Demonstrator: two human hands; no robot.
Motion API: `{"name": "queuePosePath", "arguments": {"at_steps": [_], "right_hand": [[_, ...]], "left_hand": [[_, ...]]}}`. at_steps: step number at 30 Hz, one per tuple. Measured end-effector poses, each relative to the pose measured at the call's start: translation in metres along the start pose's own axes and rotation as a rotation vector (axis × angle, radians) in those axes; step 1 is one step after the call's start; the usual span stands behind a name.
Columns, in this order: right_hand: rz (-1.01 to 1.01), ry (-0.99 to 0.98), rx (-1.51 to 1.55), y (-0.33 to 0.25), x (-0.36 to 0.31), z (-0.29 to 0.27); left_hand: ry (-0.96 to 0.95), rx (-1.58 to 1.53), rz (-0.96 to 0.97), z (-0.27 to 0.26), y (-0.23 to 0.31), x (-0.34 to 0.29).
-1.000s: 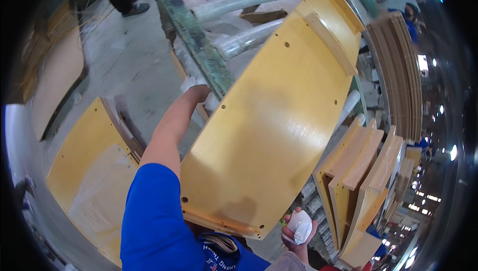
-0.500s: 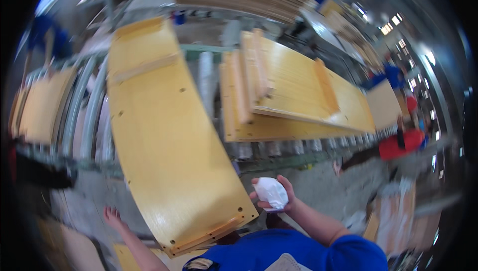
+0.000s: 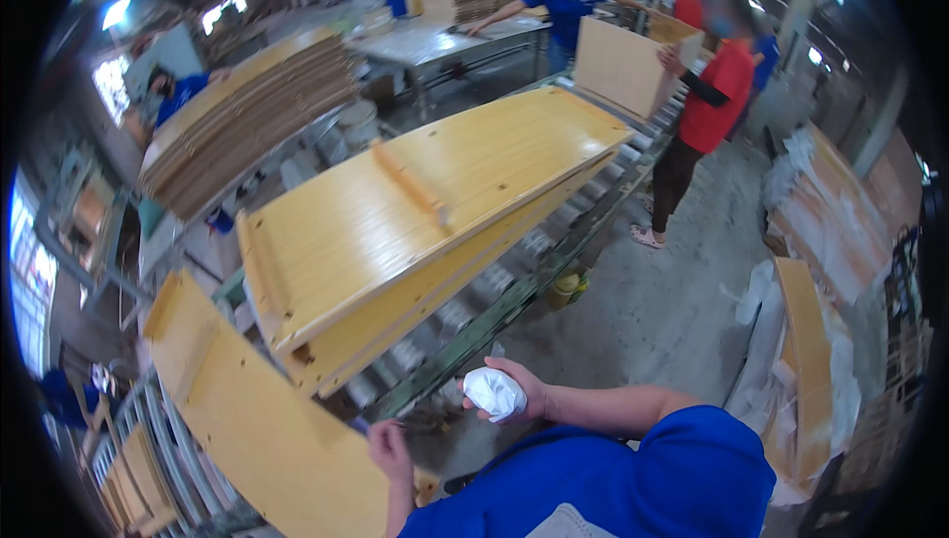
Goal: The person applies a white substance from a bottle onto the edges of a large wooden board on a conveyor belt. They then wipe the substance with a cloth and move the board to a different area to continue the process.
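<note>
Left hand [image 3: 388, 449] low in the view, resting on the near end of a yellow curved wooden panel [image 3: 257, 419], fingers curled over its edge, apparently gripping it, though the underside of the grip stays hidden. Right hand [image 3: 514, 395] closed around a crumpled white cloth [image 3: 492, 392], held up just beside the metal roller track [image 3: 514, 291] and free of any wood.

Long axis of the held panel: from the left hand away toward the far left, up along the rollers, so nearly all of its length lies left of and beyond the hand. Panel touching the left hand; right hand near but apart, to the panel's right, with the cloth facing the track. Clearly the left hand nearer, already on the board; the cloth hand a short reach across.

Just beyond, a stack of similar yellow panels [image 3: 415, 212] lying on the same track, long axis toward the upper right, parallel to the rollers, one cross batten visible on the top face. Near end of that stack above and slightly left of the cloth.

Farther off: a pile of brown boards [image 3: 247, 113] at upper left, a person in a red shirt [image 3: 717, 93] at the track's far end holding a flat board.
</note>
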State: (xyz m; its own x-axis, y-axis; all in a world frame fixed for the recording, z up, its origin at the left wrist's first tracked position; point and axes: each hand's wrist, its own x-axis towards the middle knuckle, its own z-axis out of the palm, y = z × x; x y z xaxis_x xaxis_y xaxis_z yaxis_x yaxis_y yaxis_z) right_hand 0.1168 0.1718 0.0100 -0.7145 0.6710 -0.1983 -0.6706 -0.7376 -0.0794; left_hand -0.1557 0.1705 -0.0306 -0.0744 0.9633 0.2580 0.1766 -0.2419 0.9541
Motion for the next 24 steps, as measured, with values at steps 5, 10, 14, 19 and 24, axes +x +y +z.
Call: {"name": "queuePosePath", "arguments": {"at_steps": [5,10,14,19,24], "right_hand": [[-0.403,0.303,0.127,-0.084,-0.124,-0.056],[-0.785,0.43,0.513,-0.121,-0.234,-0.091],[-1.026,0.438,0.636,-0.13,-0.294,-0.109],[-1.151,0.428,0.735,-0.131,-0.305,-0.126],[-1.25,0.397,0.698,-0.16,-0.312,-0.112]], "left_hand": [[-0.598,0.217,0.309,0.181,0.022,0.0],[-0.991,0.208,0.33,0.302,0.049,0.005],[-1.216,0.224,0.417,0.374,0.052,0.022],[-1.408,0.232,0.449,0.444,0.05,0.041],[-1.524,0.163,0.488,0.514,0.057,0.07]]}}
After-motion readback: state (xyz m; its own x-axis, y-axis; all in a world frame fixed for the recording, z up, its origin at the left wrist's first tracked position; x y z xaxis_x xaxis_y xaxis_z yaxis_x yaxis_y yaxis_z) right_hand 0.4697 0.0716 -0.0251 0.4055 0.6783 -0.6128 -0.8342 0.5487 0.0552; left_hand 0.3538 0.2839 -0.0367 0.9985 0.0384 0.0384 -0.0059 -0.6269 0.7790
